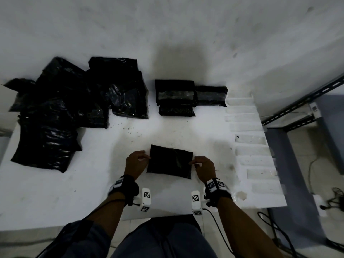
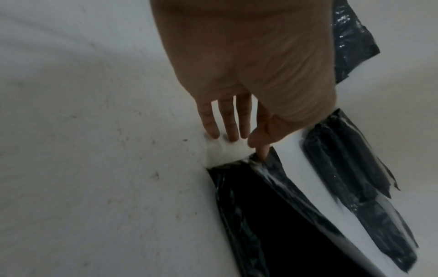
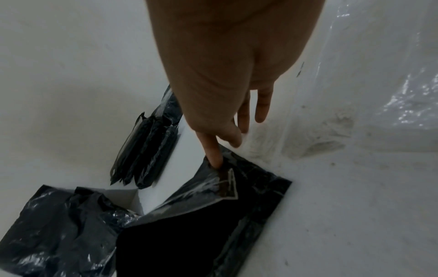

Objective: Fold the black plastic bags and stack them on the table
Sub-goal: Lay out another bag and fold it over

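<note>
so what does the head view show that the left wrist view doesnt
Only the head view shows the right hand pinching the bag's right edge, the loose pile of bags at far left, and the clear bags laid along the right. Only the left wrist view shows the left hand's three outer fingers straight on the table. Both show the left hand pinching the bag and the folded stack beyond it.

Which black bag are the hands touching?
The small folded bag nearest the person, alone between left hand and right hand. The other bags lie farther back, untouched.
</note>
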